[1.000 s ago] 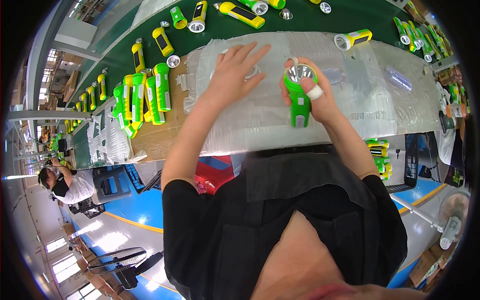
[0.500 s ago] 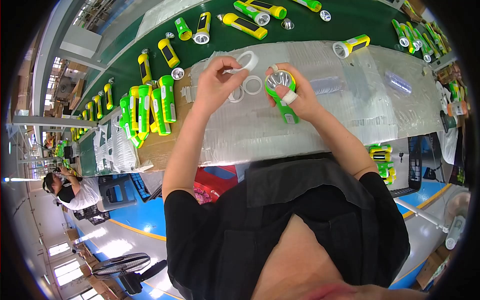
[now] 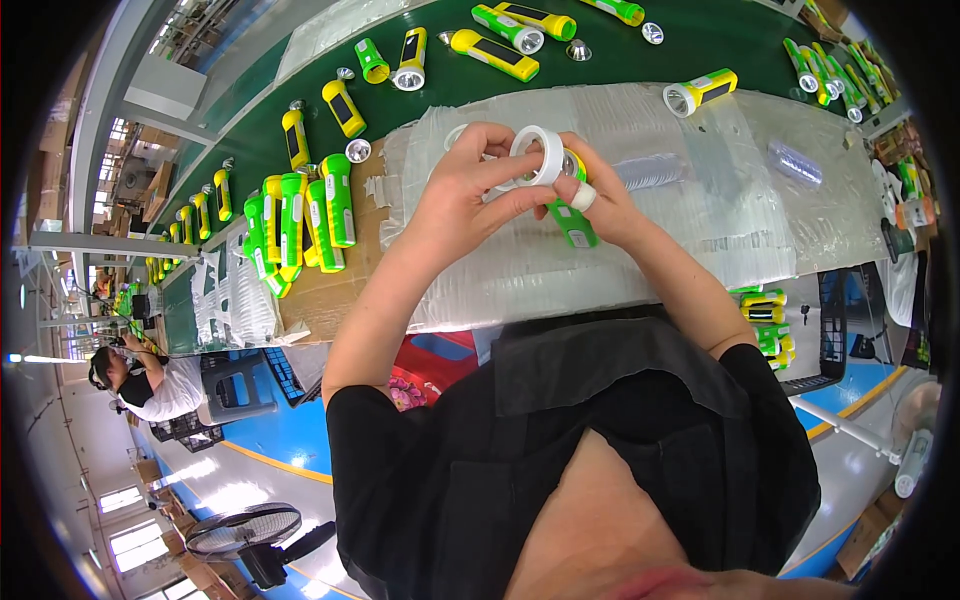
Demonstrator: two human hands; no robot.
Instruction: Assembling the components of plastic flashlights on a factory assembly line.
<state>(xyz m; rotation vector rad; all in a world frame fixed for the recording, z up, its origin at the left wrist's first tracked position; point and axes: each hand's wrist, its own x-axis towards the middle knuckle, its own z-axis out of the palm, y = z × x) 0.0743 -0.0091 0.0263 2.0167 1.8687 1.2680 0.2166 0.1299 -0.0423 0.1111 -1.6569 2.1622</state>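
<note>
Flashlight (image 3: 576, 224) in curled right hand (image 3: 608, 207), touching (perhaps) white ring (image 3: 553, 160) pinched by left hand (image 3: 465, 192).

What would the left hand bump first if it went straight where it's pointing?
Probably the green flashlight in the right hand; the left hand, holding a white ring, points that way, but depth is unclear.
</note>
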